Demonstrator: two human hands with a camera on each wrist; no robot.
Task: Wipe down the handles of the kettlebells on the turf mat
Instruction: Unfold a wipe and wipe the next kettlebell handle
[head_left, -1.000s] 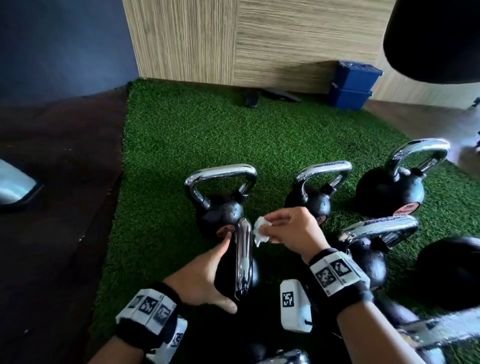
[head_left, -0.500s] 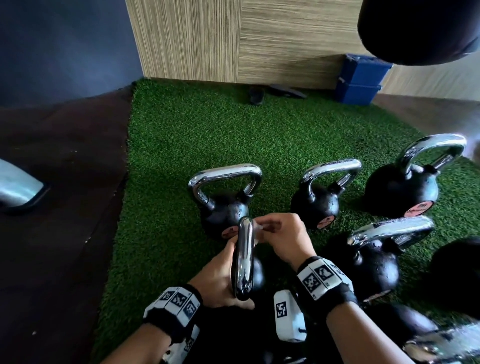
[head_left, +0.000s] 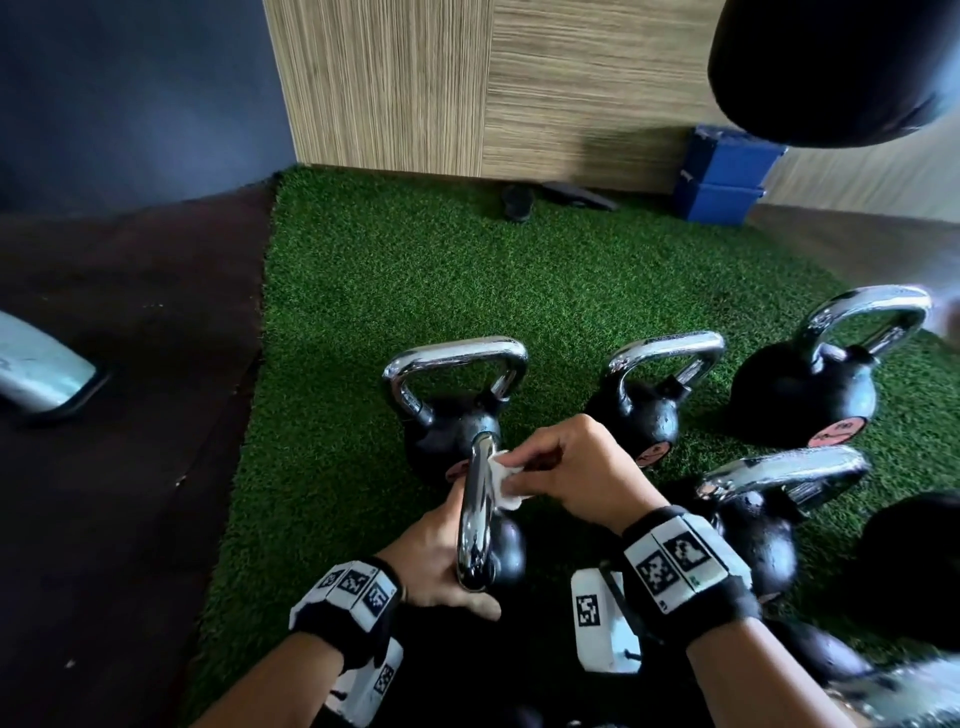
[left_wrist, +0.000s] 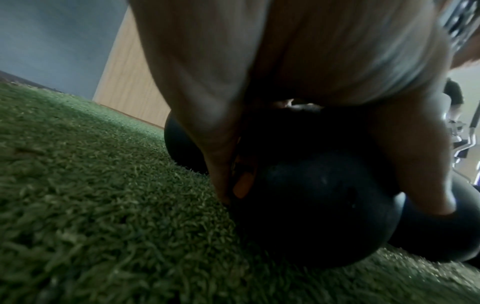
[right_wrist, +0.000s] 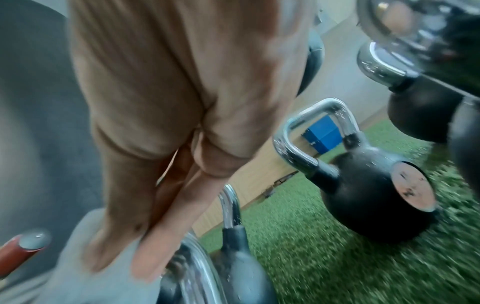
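on the green turf mat (head_left: 363, 312), wide bare grass in the upper centre of the head frame up to the striped wood wall panel (head_left: 467, 83); mat's left edge against the dark brown floor (head_left: 130, 415), running down the left third. two stacked blue boxes (head_left: 724, 174) at the upper right against the wall. five chrome handles countable in the head frame, more black bodies cut off at the lower right edge. at lower centre, nearest black kettlebell with chrome loop handle (head_left: 475, 525), seen edge-on. left hand (head_left: 436, 556) cupped around its black ball, thumb and fingers spread down the sides. right hand (head_left: 582, 467) pinching a small white wipe (head_left: 501, 480) flat against the handle's right side, fingers narrow and nearly straight.
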